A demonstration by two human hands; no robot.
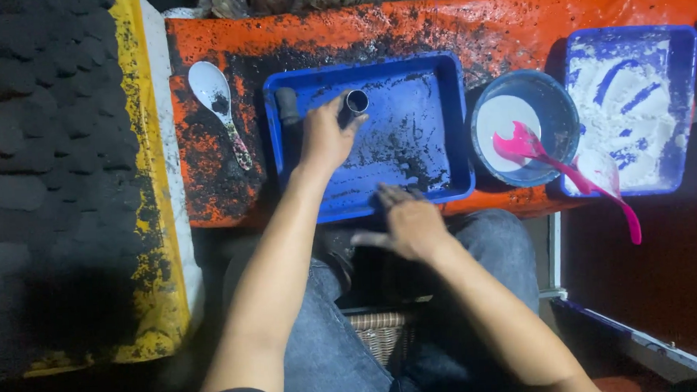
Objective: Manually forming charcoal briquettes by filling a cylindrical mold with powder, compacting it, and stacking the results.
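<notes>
My left hand (325,137) reaches into a blue rectangular tray (448,123) and grips a short dark metal tube (354,104), its open end facing up. A black cylinder (287,105) lies in the tray just left of that hand. Black powder is smeared over the tray floor. My right hand (408,223) hovers at the tray's near edge with fingers spread and nothing in it.
A white spoon (218,100) lies on the orange, soot-stained surface (208,162). A round blue bowl (556,111) of white powder holds a pink spoon (548,162). Another blue tray (688,91) with white powder sits far right. Rows of black pieces (46,152) fill the left.
</notes>
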